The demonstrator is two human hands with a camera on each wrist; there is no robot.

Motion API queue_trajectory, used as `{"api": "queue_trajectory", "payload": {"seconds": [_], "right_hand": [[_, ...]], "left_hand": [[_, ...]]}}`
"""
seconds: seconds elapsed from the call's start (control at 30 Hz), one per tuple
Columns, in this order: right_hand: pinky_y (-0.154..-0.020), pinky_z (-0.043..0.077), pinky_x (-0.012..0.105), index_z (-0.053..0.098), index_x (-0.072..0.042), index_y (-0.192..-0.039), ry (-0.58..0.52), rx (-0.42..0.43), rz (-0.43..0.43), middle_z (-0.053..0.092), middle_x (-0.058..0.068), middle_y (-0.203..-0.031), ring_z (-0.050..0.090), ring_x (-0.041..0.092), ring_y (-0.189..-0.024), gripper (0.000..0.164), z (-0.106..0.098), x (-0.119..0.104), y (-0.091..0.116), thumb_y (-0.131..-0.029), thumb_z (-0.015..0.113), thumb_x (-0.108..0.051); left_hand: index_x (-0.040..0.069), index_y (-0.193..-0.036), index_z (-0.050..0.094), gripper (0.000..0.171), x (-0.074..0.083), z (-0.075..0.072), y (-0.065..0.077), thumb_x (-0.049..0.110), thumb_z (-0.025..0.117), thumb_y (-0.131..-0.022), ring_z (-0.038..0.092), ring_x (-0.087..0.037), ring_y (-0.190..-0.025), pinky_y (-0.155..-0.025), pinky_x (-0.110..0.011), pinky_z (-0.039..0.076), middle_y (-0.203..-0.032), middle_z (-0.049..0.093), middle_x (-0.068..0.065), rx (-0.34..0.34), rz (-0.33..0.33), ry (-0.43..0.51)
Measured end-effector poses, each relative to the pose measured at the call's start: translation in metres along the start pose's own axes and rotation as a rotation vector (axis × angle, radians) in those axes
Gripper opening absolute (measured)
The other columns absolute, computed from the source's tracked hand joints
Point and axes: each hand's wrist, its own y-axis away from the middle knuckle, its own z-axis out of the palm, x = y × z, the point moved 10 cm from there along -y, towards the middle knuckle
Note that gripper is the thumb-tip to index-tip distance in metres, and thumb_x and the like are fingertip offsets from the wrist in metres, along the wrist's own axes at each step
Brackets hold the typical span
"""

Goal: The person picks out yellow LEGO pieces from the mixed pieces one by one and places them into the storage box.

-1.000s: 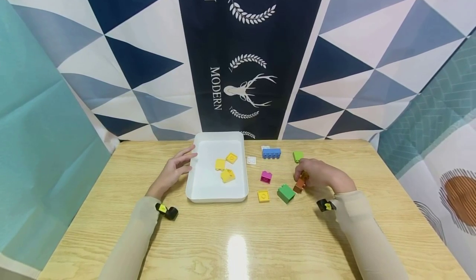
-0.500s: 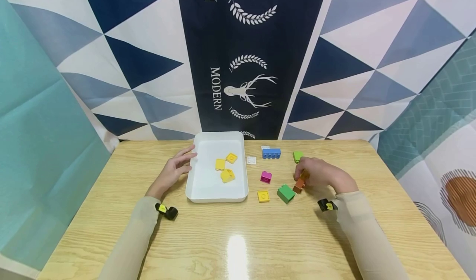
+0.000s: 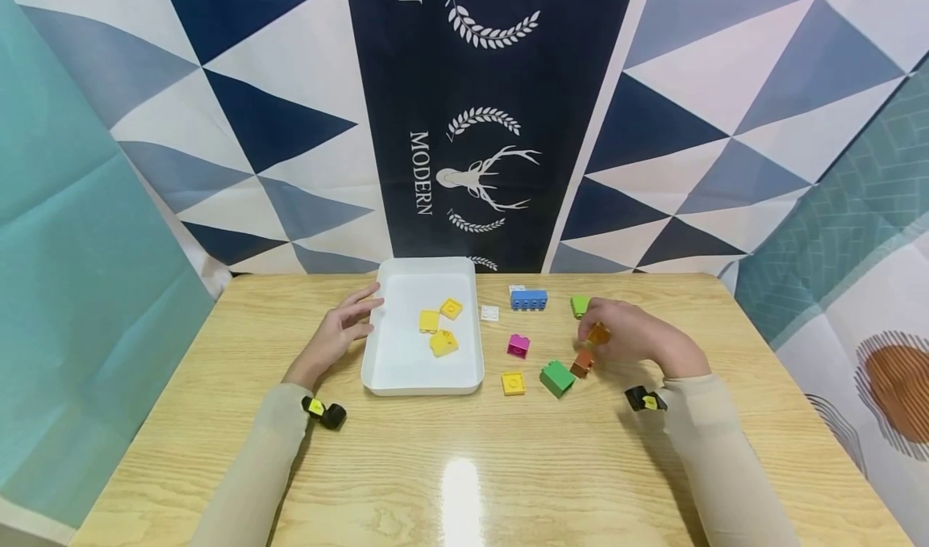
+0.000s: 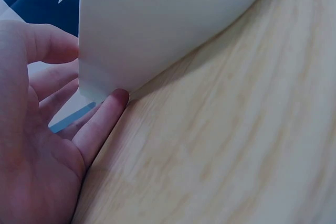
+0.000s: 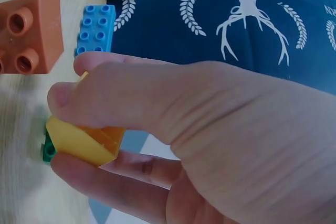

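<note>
My left hand (image 3: pixel 335 333) rests at the left wall of a white tray (image 3: pixel 372 369), fingers spread and mostly straight; the left wrist view shows fingertips (image 4: pixel 121 96) against the tray's outside. Inside the tray lie several yellow bricks (image 3: pixel 429 321). Over the right part of the table, my right hand (image 3: pixel 630 336) pinches a yellow brick (image 5: pixel 84 142) between thumb and fingers, which partly cover it. Just below this hand sits a brown brick (image 3: pixel 582 364). A lime green brick (image 3: pixel 579 306) lies just beyond the fingers, and a green brick (image 3: pixel 557 378) is left of the brown one.
Between tray and right hand lie a magenta brick (image 3: pixel 518 346), a flat yellow brick (image 3: pixel 513 383), a white flat piece (image 3: pixel 489 313) and a blue brick (image 3: pixel 529 300), with another white piece (image 3: pixel 517 288) behind it. A patterned cloth wall (image 3: pixel 464 232) stands at the table's back edge.
The right hand has shifted slightly right with the yellow brick, which now stands apart from the brown brick. The left hand and tray look unmoved.
</note>
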Motion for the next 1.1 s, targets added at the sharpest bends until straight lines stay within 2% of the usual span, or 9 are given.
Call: {"api": "queue_trajectory", "payload": {"seconds": [0.17, 0.33, 0.43, 0.67, 0.83, 1.1], "right_hand": [[-0.089, 0.064, 0.043, 0.084, -0.009, -0.105, 0.003, 0.015, -0.013, 0.071, 0.008, -0.109, 0.065, 0.023, -0.096, 0.027, 0.0, -0.002, -0.003, -0.087, 0.083, 0.01], [-0.086, 0.06, 0.041, 0.083, -0.01, -0.105, 0.016, 0.066, -0.033, 0.071, 0.008, -0.11, 0.062, 0.023, -0.096, 0.024, -0.003, -0.004, -0.005, -0.087, 0.084, 0.007], [-0.089, 0.061, 0.045, 0.083, -0.01, -0.104, 0.028, 0.094, -0.04, 0.071, 0.009, -0.112, 0.063, 0.025, -0.099, 0.022, -0.004, -0.005, -0.007, -0.089, 0.084, 0.005], [-0.104, 0.065, 0.06, 0.084, -0.01, -0.104, 0.023, 0.161, -0.048, 0.073, 0.01, -0.115, 0.067, 0.033, -0.111, 0.024, -0.005, -0.008, -0.01, -0.089, 0.082, 0.009], [-0.106, 0.064, 0.061, 0.084, -0.009, -0.106, 0.019, 0.192, -0.05, 0.072, 0.011, -0.117, 0.068, 0.034, -0.114, 0.025, -0.006, -0.01, -0.012, -0.09, 0.081, 0.009], [-0.103, 0.062, 0.059, 0.083, -0.007, -0.108, 0.034, 0.286, -0.121, 0.073, 0.013, -0.119, 0.067, 0.035, -0.112, 0.026, -0.011, -0.019, -0.016, -0.089, 0.081, 0.011]], "left_hand": [[-0.01, -0.157, 0.059, 0.048, 0.0, 0.0, 0.001, -0.004, 0.061, -0.109, 0.025, -0.047, -0.174, -0.128, -0.008, 0.036, -0.185, 0.033, -0.023, 0.0, -0.003, 0.0], [-0.008, -0.158, 0.059, 0.048, -0.001, -0.001, 0.001, -0.003, 0.061, -0.11, 0.024, -0.045, -0.176, -0.121, 0.001, 0.035, -0.186, 0.032, -0.02, -0.002, -0.014, 0.01], [-0.008, -0.158, 0.059, 0.048, 0.0, -0.001, 0.001, -0.003, 0.061, -0.11, 0.023, -0.044, -0.176, -0.117, 0.004, 0.034, -0.186, 0.032, -0.02, -0.002, -0.016, 0.02], [-0.009, -0.158, 0.058, 0.049, 0.001, 0.0, 0.002, -0.003, 0.06, -0.11, 0.023, -0.045, -0.176, -0.116, 0.004, 0.034, -0.186, 0.031, -0.021, -0.009, -0.019, 0.007], [-0.008, -0.158, 0.058, 0.049, 0.001, 0.0, 0.001, -0.003, 0.06, -0.11, 0.023, -0.044, -0.176, -0.117, 0.004, 0.033, -0.186, 0.032, -0.019, -0.007, -0.025, 0.009], [-0.009, -0.157, 0.059, 0.049, 0.0, -0.001, 0.002, -0.004, 0.06, -0.109, 0.024, -0.045, -0.176, -0.118, 0.004, 0.034, -0.186, 0.032, -0.02, -0.002, -0.02, 0.008]]}}
